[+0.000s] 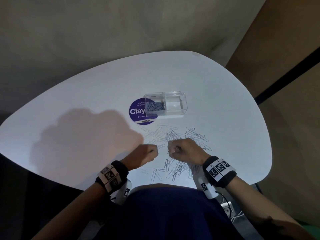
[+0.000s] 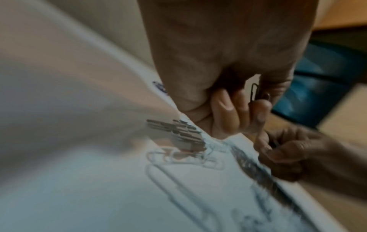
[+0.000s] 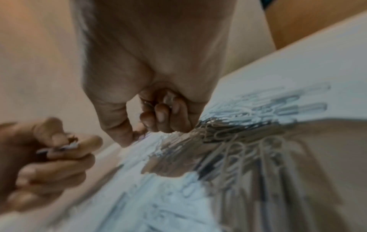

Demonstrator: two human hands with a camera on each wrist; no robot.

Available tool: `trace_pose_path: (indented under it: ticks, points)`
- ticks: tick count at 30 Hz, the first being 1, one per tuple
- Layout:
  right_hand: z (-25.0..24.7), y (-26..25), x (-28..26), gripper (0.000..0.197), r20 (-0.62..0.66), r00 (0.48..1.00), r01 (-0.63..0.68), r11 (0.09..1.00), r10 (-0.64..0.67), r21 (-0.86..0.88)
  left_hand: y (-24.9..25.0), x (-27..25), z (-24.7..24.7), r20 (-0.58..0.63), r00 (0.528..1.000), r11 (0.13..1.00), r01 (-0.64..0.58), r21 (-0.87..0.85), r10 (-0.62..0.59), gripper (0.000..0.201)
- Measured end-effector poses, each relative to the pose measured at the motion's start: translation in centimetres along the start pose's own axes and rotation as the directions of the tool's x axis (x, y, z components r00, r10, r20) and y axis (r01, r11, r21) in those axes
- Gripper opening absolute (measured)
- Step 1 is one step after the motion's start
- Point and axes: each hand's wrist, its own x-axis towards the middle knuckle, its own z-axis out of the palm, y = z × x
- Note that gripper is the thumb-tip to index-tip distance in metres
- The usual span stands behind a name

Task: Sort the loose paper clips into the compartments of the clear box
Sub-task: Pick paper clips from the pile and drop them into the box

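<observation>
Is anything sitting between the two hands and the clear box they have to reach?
Only loose paper clips lie flat on the table between the left hand, the right hand and the clear box. Nothing upright blocks the way, and the box top looks open.

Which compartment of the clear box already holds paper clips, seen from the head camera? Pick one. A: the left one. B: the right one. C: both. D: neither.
A: in the clear box, the left compartment holds a dark heap of small paper clips, while the right compartment looks empty.
</observation>
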Motion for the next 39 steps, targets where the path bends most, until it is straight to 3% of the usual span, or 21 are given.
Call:
trace_pose_path:
  ticks: [3,6,8,10,11,16,21,23,25,28,32,36,39]
  points:
    - [-0.6,-0.6,-0.1,0.028,-0.036,0.995,-0.078,0.938,0.096,0.339,0.7,-0.3,-0.9,0.058,0.996,0.919,0.085,-0.386,-0.068,0.019]
    - [-1.3,-1.4,0.4,0.039,0.05,0.99,-0.14,0.895,0.131,0.423,0.9,-0.3,-1.1,0.085,0.996,0.803,0.074,-0.591,-0.029,0.021]
    - [-2.2,-2.5,1.0,0.04,0.098,0.985,-0.172,0.866,0.142,0.469,1.1,0.2,-1.4,0.086,0.995,0.653,0.095,-0.751,-0.046,0.017]
    - [-3.0,-3.7,1.9,0.026,0.084,0.984,-0.178,0.815,0.158,0.552,1.6,0.7,-2.1,0.051,0.996,0.523,0.08,-0.849,-0.069,0.018]
    - [-3.4,-4.3,2.4,0.02,0.056,0.983,-0.175,0.799,0.174,0.576,2.1,0.9,-2.5,0.033,0.997,0.499,0.064,-0.864,-0.072,0.018]
    - [-5.4,-6.4,6.4,0.014,-0.122,0.953,-0.164,0.812,0.277,0.56,4.0,3.0,-4.6,-0.047,0.99,0.651,0.052,-0.757,-0.134,0.023]
    - [-7.7,-7.7,10.2,0.016,-0.053,0.92,-0.321,0.824,0.388,0.466,6.1,6.9,-8.3,-0.183,0.944,0.803,0.12,-0.584,-0.274,0.022]
    - [-8.5,-7.6,11.4,0.018,-0.017,0.913,-0.37,0.843,0.408,0.389,7.3,8.4,-9.6,-0.292,0.917,0.897,0.13,-0.422,-0.271,0.014]
    - [-9.2,-7.4,12.2,0.018,0.042,0.911,-0.4,0.853,0.411,0.335,8.4,10.0,-10.4,-0.402,0.886,0.971,0.184,-0.152,-0.231,0.013]
    - [-10.3,-7.1,13.0,0.017,0.125,0.903,-0.43,0.863,0.412,0.264,9.6,11.7,-10.5,-0.444,0.884,0.94,0.263,0.216,-0.145,0.02]
    - [-11.5,-7.4,13.8,0.01,0.132,0.903,-0.422,0.901,0.409,0.102,10.3,12.4,-10.3,-0.378,0.923,0.881,0.242,0.407,-0.079,0.026]
    - [-12.0,-7.3,15.1,0.021,0.089,0.911,-0.409,0.909,0.402,0.079,10.4,11.4,-10.8,-0.39,0.92,0.896,0.203,0.395,-0.036,0.025]
    - [-11.8,-7.9,16.1,0.028,0.056,0.925,-0.38,0.921,0.376,0.091,9.8,9.7,-11.0,-0.511,0.86,0.945,0.149,0.291,0.021,0.028]
